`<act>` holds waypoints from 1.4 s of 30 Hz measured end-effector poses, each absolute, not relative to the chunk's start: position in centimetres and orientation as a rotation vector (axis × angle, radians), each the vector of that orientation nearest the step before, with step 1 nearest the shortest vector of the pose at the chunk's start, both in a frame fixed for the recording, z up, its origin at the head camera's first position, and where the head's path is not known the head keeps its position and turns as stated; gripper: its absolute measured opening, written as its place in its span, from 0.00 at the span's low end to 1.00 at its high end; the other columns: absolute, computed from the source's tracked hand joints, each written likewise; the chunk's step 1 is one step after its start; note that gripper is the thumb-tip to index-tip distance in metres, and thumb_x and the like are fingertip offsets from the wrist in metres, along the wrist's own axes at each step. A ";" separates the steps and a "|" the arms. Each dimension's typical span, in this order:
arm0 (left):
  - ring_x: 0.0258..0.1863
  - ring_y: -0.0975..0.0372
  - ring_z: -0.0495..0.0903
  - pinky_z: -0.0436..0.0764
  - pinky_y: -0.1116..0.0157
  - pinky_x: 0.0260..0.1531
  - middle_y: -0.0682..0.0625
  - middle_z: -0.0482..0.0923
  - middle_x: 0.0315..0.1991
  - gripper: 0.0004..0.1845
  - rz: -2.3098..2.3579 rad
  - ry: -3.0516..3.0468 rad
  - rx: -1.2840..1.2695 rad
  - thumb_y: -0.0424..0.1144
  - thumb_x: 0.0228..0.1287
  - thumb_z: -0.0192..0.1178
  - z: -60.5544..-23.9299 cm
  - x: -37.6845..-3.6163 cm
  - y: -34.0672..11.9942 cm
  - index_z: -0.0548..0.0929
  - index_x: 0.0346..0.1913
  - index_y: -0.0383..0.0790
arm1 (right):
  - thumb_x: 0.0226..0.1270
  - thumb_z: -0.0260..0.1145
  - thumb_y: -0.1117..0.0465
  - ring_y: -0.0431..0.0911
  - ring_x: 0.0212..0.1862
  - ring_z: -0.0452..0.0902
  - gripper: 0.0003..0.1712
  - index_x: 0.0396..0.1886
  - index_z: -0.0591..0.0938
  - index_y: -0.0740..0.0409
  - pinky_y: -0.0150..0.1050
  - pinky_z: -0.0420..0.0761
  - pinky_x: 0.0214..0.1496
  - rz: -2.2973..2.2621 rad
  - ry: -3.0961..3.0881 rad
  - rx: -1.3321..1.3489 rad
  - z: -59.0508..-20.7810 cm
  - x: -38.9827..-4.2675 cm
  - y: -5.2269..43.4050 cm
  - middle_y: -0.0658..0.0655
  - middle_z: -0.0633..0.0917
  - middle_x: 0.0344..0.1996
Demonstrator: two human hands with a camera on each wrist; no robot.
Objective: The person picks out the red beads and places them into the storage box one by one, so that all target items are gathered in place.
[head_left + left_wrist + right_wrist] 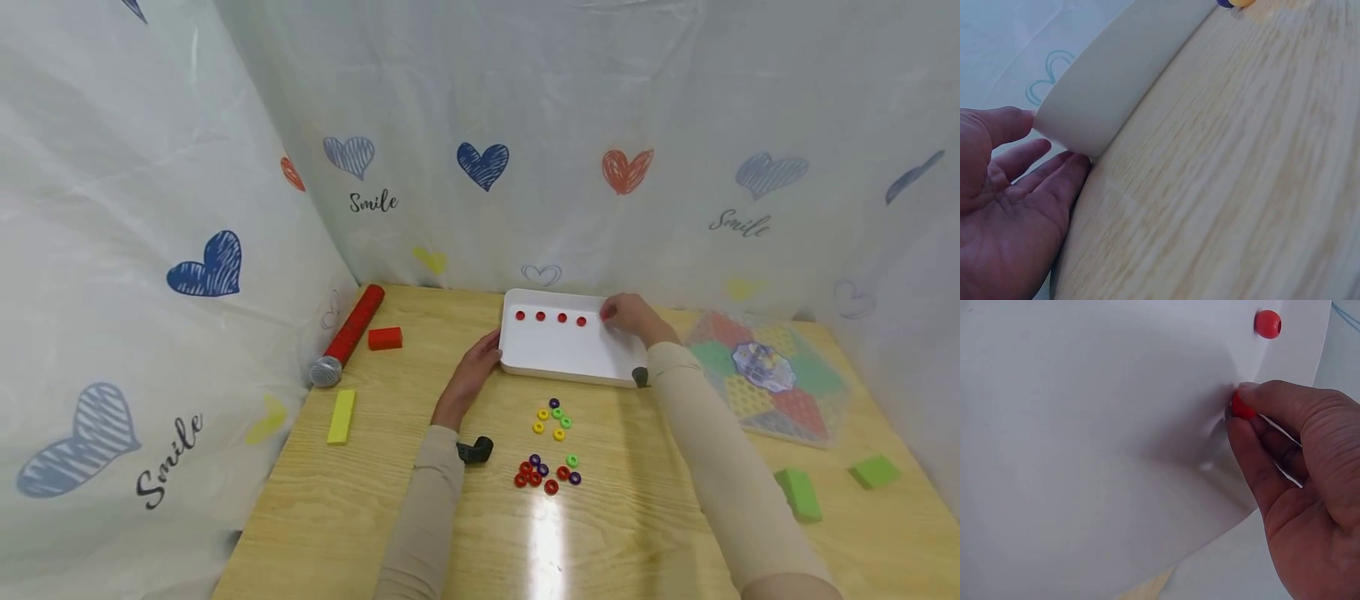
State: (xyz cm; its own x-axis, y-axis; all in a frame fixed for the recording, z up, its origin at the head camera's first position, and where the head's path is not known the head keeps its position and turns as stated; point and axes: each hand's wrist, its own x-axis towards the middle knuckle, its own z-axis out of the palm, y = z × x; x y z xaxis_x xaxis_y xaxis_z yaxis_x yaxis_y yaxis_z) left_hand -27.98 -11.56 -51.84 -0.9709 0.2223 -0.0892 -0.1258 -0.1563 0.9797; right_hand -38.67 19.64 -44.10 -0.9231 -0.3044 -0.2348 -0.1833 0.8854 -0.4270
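A shallow white tray (570, 350) lies on the table, with a row of several red beads (562, 317) along its far side. My left hand (476, 367) holds the tray's left edge; in the left wrist view the thumb touches the rim and the fingertips meet the lower edge of the wall (1091, 94). Over the tray's far right corner, my right hand (628, 317) pinches a red bead (1242, 405) between thumb and fingers. Another red bead (1268, 324) sits close by in the right wrist view.
Loose yellow, green and purple beads (558, 434) lie before the tray, with red and purple beads (535, 478) nearer. A red tube (356, 325), red block (385, 338) and yellow block (341, 417) lie left. At right are a patterned case (765, 375) and green blocks (801, 495).
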 end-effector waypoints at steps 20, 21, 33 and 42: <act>0.71 0.60 0.60 0.64 0.61 0.69 0.47 0.60 0.73 0.26 2.220 1.909 0.117 0.36 0.76 0.47 -52.0 -28.1 -11.3 0.60 0.74 0.41 | 0.66 0.63 0.66 0.61 0.57 0.71 0.19 0.56 0.78 0.63 0.58 0.73 0.62 -0.658 2.770 -0.369 -43.5 -36.8 20.8 0.67 0.78 0.54; 0.71 0.60 0.60 0.65 0.61 0.69 0.47 0.60 0.72 0.26 2.221 1.909 0.114 0.36 0.76 0.47 -51.9 -28.1 -11.3 0.60 0.74 0.41 | 0.67 0.63 0.65 0.60 0.58 0.71 0.19 0.56 0.79 0.63 0.57 0.73 0.62 -0.668 2.777 -0.368 -43.4 -36.6 20.8 0.66 0.78 0.54; 0.71 0.60 0.60 0.65 0.60 0.69 0.46 0.59 0.73 0.26 2.213 1.899 0.100 0.35 0.76 0.46 -51.9 -28.3 -11.2 0.59 0.74 0.41 | 0.66 0.65 0.64 0.59 0.57 0.74 0.19 0.56 0.79 0.61 0.57 0.76 0.60 -0.796 2.855 -0.521 -42.4 -31.6 19.5 0.64 0.78 0.55; 0.71 0.63 0.61 0.66 0.63 0.68 0.49 0.59 0.73 0.26 2.182 1.919 0.061 0.36 0.76 0.47 -51.6 -28.3 -11.3 0.60 0.74 0.44 | 0.65 0.66 0.64 0.58 0.53 0.77 0.19 0.55 0.79 0.62 0.52 0.80 0.56 -0.861 2.808 -0.803 -41.4 -27.1 17.3 0.62 0.79 0.53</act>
State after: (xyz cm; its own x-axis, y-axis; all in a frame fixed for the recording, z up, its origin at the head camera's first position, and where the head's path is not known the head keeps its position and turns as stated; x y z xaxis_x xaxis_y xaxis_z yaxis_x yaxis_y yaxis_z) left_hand -28.30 -11.26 -51.60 -0.9716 0.2021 -0.1230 -0.1478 -0.1126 0.9826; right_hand -27.09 17.32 -41.37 -0.8567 -0.5124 0.0598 -0.4578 0.7018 -0.5458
